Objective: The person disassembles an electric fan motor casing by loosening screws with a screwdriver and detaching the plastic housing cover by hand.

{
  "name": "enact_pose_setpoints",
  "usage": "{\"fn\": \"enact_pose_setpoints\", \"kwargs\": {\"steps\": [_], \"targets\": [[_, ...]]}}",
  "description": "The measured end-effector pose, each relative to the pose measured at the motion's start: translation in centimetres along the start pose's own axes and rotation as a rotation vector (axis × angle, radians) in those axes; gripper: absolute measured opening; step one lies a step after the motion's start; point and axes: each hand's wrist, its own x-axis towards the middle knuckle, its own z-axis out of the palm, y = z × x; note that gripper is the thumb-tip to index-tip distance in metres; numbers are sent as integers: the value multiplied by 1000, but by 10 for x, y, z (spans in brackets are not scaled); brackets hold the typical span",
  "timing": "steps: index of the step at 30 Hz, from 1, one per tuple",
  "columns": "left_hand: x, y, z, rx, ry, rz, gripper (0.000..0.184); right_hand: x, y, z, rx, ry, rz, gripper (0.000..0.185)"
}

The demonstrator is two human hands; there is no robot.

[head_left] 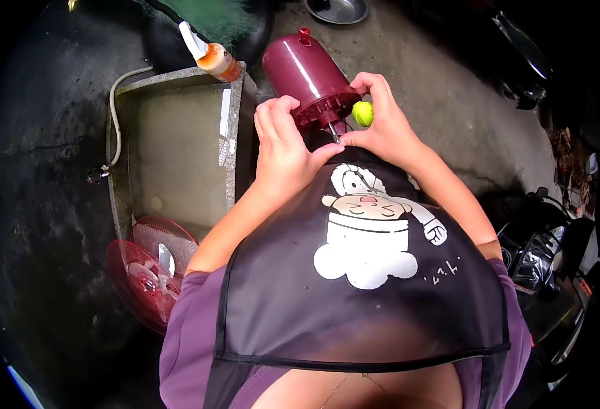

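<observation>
A glossy dark red fan motor housing (305, 71) points toward me, with a thin metal shaft (333, 131) sticking out of its near end. My left hand (283, 140) is curled at the left of that end, fingers by the rim and thumb reaching to the shaft tip. On the other side, the fingers of my right hand (388, 129) hold the rim, and its thumb meets the left thumb near the shaft tip. Between the right hand and the housing shows a small yellow-green ball-like thing (363, 114), whose kind I cannot make out.
At left stands a stone basin (244, 150) of cloudy water, with a spray bottle (219, 63) on its corner and a hose (114, 116) over its edge. A clear red fan blade (131, 273) leans by its front. A metal bowl (341, 12) sits at the back.
</observation>
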Motion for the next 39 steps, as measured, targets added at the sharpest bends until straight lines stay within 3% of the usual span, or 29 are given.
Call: {"fn": "enact_pose_setpoints", "kwargs": {"steps": [6, 11, 15, 22, 39], "targets": [[-17, 9, 4, -69, 64, -90, 95, -3, 3, -6, 32, -145, -83, 88], [-23, 3, 5, -99, 9, -80, 92, -8, 14, 7, 12, -43, -138, 87], [-24, 9, 4, -115, 26, -118, 91, -3, 8, 0, 21, -134, -155, 89], [-28, 9, 3, -135, -23, -113, 88, -16, 3, 4, -9, -89, -167, 93], [-31, -3, 11, -161, 82, -35, 88, -16, 3, 23, -15, 96, -164, 94]]}}
